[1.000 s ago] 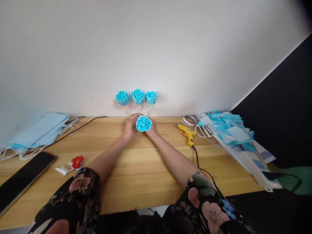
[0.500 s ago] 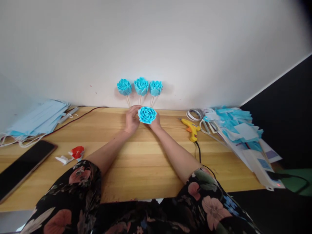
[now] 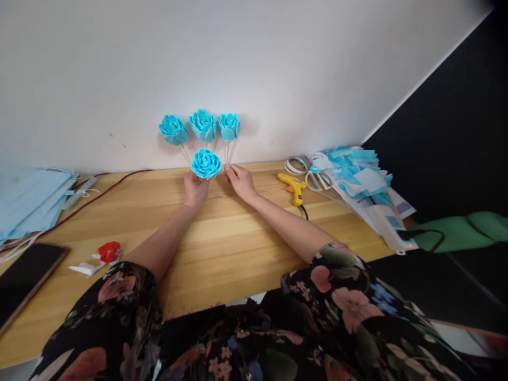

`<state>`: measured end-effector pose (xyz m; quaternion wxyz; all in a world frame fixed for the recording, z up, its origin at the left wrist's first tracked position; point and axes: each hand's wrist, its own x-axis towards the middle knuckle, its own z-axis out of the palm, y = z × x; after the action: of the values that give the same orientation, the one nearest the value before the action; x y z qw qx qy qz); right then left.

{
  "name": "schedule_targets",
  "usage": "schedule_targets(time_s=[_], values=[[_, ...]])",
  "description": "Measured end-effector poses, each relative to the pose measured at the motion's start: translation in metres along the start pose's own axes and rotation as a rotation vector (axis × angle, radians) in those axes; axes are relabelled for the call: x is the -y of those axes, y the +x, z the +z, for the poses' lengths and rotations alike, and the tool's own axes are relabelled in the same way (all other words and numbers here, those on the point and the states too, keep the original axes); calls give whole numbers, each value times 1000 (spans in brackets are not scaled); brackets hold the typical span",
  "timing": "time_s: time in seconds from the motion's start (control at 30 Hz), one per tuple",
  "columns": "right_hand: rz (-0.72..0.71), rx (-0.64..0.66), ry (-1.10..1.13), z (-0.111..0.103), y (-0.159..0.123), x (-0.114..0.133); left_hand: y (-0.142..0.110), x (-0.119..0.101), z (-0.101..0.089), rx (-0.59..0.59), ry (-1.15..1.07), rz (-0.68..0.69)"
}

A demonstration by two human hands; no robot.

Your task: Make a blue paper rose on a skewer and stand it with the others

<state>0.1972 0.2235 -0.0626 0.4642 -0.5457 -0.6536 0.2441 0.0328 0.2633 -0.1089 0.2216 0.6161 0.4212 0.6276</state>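
A blue handmade flower faces up at me in front of the wall. My left hand is closed beneath it, and its bloom hides the stem and some fingers. Behind it, three similar blooms on thin sticks lean against the wall: the left flower, the middle flower and the right flower. My right hand is closed at the foot of the right flower's stick, its thumb and fingertips pinched there.
A yellow glue gun lies to the right, beside tape rolls, scissors and cut blue fabric pieces. Face masks, a phone and a red and white scrap lie left. A white power strip sits at the right edge.
My right hand has come away from the front flower to the stick of the right flower. My left hand stays under the front flower. The view has turned to the right.
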Motion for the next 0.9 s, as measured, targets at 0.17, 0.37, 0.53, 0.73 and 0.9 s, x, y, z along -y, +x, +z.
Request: schedule_targets(time_s=[0.17, 0.37, 0.53, 0.73, 0.9], values=[[-278, 293, -390, -82, -100, 24, 1, -4, 1, 4, -12, -19], [-301, 250, -677, -159, -202, 1, 2, -5, 1, -9, -26, -38], [-181, 40, -632, -203, -209, -36, 2, -6, 1, -21, -42, -49], [-117, -90, -498, -191, -174, -19, 0, -7, 1, 7, -51, -36], [-224, 8, -333, -105, -106, 5, 0, -10, 0, 59, -54, 36]])
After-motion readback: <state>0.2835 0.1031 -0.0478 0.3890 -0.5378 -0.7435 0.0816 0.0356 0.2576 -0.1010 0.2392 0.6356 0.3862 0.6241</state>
